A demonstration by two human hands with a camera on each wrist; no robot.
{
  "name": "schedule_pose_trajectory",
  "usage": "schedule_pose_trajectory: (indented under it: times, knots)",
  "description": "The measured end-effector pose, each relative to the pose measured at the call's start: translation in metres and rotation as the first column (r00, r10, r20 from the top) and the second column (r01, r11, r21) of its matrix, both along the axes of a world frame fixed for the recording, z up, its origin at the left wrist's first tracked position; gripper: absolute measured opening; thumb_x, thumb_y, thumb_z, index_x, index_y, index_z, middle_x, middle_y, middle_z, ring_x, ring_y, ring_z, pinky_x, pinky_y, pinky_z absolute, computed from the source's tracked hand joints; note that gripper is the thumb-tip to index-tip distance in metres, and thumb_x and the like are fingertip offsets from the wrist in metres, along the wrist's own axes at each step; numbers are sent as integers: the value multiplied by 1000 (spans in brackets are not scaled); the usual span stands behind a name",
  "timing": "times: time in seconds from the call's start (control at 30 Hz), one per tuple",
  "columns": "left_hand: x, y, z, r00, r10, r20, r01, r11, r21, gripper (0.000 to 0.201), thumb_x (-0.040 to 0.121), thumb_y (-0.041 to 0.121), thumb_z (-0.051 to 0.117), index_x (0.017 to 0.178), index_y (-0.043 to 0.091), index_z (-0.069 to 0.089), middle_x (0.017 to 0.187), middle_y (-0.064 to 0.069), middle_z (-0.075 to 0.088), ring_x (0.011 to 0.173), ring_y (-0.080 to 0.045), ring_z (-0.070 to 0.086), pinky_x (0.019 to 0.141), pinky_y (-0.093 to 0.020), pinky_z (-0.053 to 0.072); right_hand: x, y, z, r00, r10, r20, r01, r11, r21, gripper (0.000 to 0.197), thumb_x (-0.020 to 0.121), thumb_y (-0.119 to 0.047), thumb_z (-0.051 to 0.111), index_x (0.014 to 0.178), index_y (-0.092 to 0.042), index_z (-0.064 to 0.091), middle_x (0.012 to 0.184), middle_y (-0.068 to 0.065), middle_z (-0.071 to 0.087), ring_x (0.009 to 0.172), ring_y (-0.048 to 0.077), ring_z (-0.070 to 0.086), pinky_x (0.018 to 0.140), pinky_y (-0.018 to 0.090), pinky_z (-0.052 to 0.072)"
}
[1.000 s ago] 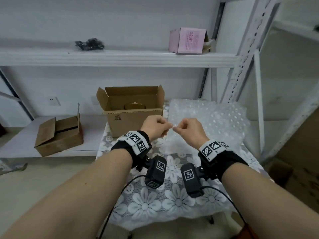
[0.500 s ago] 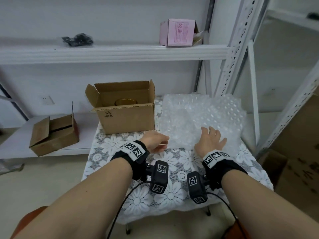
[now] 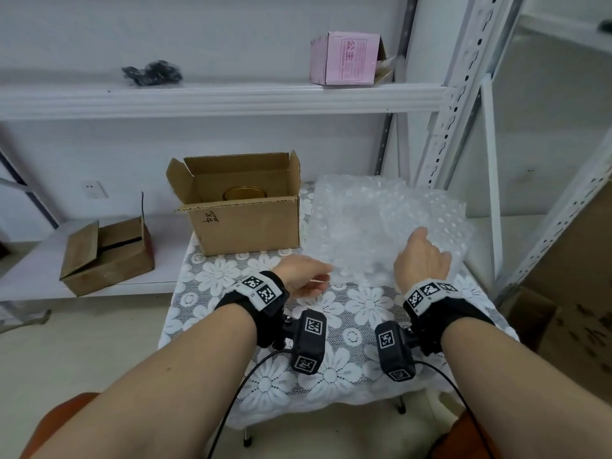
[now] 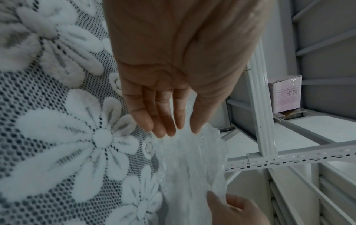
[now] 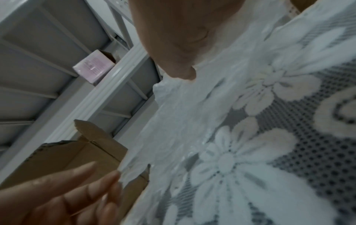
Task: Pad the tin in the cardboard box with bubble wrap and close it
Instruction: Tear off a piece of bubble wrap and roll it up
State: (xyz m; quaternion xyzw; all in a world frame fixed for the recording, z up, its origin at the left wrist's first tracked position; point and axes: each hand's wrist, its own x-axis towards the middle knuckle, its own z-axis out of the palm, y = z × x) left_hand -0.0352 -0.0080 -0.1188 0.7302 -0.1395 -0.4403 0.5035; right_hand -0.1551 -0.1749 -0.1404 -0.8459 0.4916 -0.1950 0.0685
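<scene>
Head view had the cardboard box [image 3: 246, 213] open at the back-left of the counter [image 3: 364, 326], w/ the tin [image 3: 244, 194] sitting inside, flaps up. Bubble wrap [image 3: 374, 220] lay in a loose heap just right of the box. My left hand [image 3: 303, 275] was at the wrap's near edge, fingers straight & relaxed, holding nothing; left wrist view showed the fingertips [image 4: 163, 130] about touching the sheet. My right hand [image 3: 422, 256] lay flat on the heap, fingers spread, not closed round anything. Padding not yet begun, I judged. Wrap looked v. light, limp & slippery, likely to spring back if bunched; best pinched at an edge or corner w/ both hands. Tin prob. rigid, no need to lift it.
</scene>
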Motion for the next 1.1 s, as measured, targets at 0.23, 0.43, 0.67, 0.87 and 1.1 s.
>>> schedule_pose_trajectory:
  times: [0.23, 0.43, 0.67, 0.87, 1.1]
  knots:
    - [-4, -6, 11, 995, -99, -29, 95, 990, -109, 45, 83, 35, 71, 116, 8, 58, 113, -10, 67, 99, -22, 66, 85, -31, 55, 9, 16, 24, 986, 124, 114, -110, 986, -123, 9, 94, -13, 53, 99, -6, 50, 72, 5, 60, 64, 28, 53, 69, 35, 38]
    - [-8, -11, 19, 978, -157, -139, 112, 951, -290, 66, 80, 56, 64, 131, 17, 48, 124, -13, 60, 111, -26, 61, 94, -39, 52, 17, 46, 29, 827, 529, 191, -474, 838, -271, 10, 90, -7, 56, 83, -9, 50, 53, -6, 41, 48, 25, 50, 55, 31, 37]
    - [6, -15, 29, 993, 68, -99, -104, 904, -414, 40, 92, 1, 53, 131, 2, 46, 111, -12, 69, 85, -19, 68, 63, -26, 55, 20, 59, 21, 650, 750, 117, -727, 660, -191, 19, 94, -31, 52, 80, -19, 49, 54, -10, 47, 46, 10, 43, 49, 21, 32]
    - [16, -5, 38, 955, 190, 227, -93, 921, -379, 43, 89, -18, 41, 115, 10, 62, 106, -7, 71, 88, -12, 68, 82, -27, 56, 21, 35, 24, 783, 532, 324, -503, 846, -174, 24, 99, -35, 42, 84, -16, 47, 70, -6, 47, 57, 7, 41, 56, 19, 35]
    - [25, 4, 53, 401, 357, 844, -70, 930, -360, 53, 82, -15, 43, 106, 23, 72, 87, 10, 70, 79, -18, 64, 70, -28, 53, 25, 32, 45, 753, 492, 436, -313, 852, -420, 30, 86, -8, 54, 115, 0, 49, 103, 13, 51, 93, 22, 47, 84, 30, 40]
